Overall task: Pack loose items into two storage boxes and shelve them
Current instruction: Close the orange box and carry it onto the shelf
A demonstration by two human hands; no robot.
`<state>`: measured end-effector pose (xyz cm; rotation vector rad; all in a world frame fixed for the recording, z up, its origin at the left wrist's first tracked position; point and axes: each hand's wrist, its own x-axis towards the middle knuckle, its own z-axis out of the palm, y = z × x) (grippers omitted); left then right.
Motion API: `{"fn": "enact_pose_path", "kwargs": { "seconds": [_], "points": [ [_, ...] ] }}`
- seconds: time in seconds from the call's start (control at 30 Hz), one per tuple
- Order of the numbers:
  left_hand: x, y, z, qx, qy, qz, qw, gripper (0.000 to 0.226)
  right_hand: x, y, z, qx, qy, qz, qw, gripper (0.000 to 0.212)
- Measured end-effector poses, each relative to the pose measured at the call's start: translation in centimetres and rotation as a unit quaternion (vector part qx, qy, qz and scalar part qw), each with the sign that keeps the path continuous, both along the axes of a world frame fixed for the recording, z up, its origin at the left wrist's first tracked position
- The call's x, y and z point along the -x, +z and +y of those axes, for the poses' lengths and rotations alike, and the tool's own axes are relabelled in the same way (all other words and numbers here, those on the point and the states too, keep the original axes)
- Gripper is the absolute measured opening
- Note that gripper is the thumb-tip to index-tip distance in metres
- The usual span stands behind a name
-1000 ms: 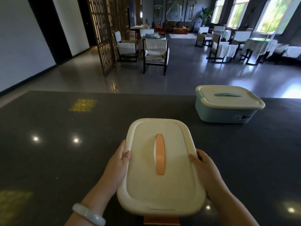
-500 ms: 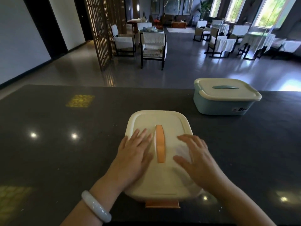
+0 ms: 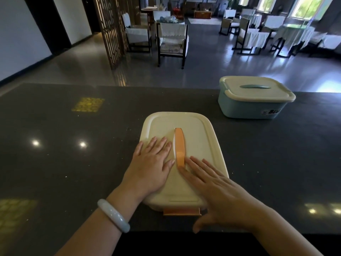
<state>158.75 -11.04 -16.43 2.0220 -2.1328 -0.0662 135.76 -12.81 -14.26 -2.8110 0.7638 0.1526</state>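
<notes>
Cream-lidded storage box (image 3: 195,137) w/ orange handle (image 3: 179,146) sits on dark counter (image 3: 73,163), lid on. L hand (image 3: 153,163) flat on lid, fingers straight; R hand (image 3: 219,191) likewise, beside handle. Blue storage box (image 3: 252,106) lidded, well apart at far right.

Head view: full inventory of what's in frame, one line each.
orange box: 1, cream lid on, orange handle and front latch, near centre of counter.
blue box: 1, pale blue, cream lid on, far right of counter.
counter: 1, dark, glossy, foreground.
chairs: several, white covers on dark frames, room behind.
lattice screen: 1, brown, behind on left.
bracelet: 1, pale, left wrist.
left hand: flat on lid, left of handle.
right hand: fingers flat on lid, right of handle.
</notes>
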Motion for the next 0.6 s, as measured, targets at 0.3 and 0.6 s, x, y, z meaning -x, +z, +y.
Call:
{"fn": "enact_pose_path", "kwargs": {
  "seconds": [0.3,0.6],
  "points": [
    [-0.1,-0.3,0.0,0.005,-0.002,-0.006,1.0,0.068,0.3,0.9,-0.3,-0.063,-0.03,-0.005,0.998,0.097],
    [0.0,-0.2,-0.1,0.001,-0.001,-0.017,1.0,0.063,0.1,1.6,-0.5,-0.068,-0.01,0.044,0.997,0.081]
  ]
}}
